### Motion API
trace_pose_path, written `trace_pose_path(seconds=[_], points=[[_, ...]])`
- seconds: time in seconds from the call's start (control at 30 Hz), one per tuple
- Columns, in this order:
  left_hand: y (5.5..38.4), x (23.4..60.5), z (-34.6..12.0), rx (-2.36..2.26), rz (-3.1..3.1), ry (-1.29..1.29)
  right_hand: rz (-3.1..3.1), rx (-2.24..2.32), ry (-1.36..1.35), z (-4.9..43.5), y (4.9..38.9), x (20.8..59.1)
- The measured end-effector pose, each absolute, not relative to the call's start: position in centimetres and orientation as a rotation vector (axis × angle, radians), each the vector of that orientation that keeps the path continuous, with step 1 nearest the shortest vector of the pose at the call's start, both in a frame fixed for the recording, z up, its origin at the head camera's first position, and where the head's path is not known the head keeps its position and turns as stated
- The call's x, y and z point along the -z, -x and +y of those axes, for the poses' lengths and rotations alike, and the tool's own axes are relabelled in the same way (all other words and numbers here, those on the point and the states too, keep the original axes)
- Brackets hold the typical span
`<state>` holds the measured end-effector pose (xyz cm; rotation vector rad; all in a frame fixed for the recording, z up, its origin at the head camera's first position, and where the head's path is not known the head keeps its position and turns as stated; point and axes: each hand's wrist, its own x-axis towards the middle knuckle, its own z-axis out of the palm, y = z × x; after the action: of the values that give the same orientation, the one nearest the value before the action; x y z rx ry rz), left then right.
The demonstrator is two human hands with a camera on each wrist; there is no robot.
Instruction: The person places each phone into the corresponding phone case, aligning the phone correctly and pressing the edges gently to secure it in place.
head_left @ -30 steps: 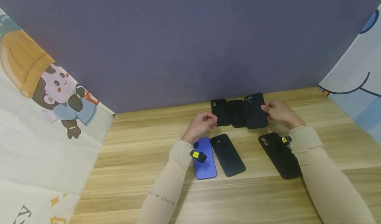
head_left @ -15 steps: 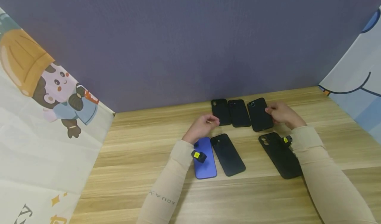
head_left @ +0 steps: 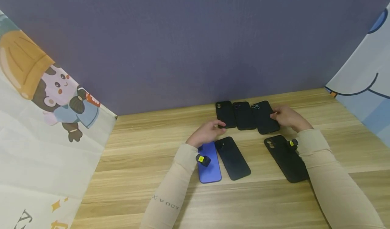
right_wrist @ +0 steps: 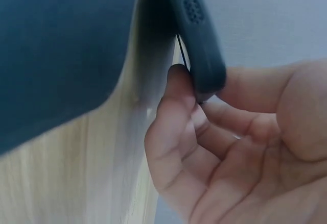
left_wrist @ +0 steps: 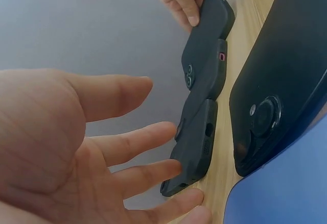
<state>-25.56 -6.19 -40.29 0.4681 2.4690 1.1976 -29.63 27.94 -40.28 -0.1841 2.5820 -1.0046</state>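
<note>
My right hand [head_left: 287, 116] pinches the right edge of a phone in a black case [head_left: 264, 119], the rightmost of a back row, with the thumb on top and fingers beneath. In the right wrist view its cased edge [right_wrist: 202, 45] shows a port cutout and speaker holes. My left hand [head_left: 207, 133] is spread, fingers apart, beside the lower end of the leftmost black phone case [head_left: 226, 114]. Whether its fingertips touch that case I cannot tell. Between these two lies another black-cased phone [head_left: 244, 115], with a pink-rimmed port in the left wrist view.
A blue phone [head_left: 211, 173] lies partly under my left wrist, next to a dark phone [head_left: 234, 158]. Nearer my right forearm is a black phone case [head_left: 284, 159] with camera cutouts. A grey-blue panel [head_left: 195, 46] rises behind the wooden table [head_left: 146, 147].
The right-hand phone has come down beside the middle one, after overlapping it, shifting right and then slightly back left. My left hand's fingers have spread from a loose curl and moved slightly right.
</note>
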Motion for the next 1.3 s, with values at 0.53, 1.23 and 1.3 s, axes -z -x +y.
trace_pose_path(seconds=[0.53,1.23,1.3], points=[[25.8,40.1,-7.1,-1.135,2.545,-0.350,2.491,0.991,0.356,25.6,29.5,40.6],[26.0,40.0,-7.6,-1.105,2.618,-0.359,2.456,1.013,0.410,24.6,29.1,40.1],[26.0,40.0,-7.7,-1.115,2.614,-0.358,2.444,1.000,0.410,24.6,29.1,40.0]])
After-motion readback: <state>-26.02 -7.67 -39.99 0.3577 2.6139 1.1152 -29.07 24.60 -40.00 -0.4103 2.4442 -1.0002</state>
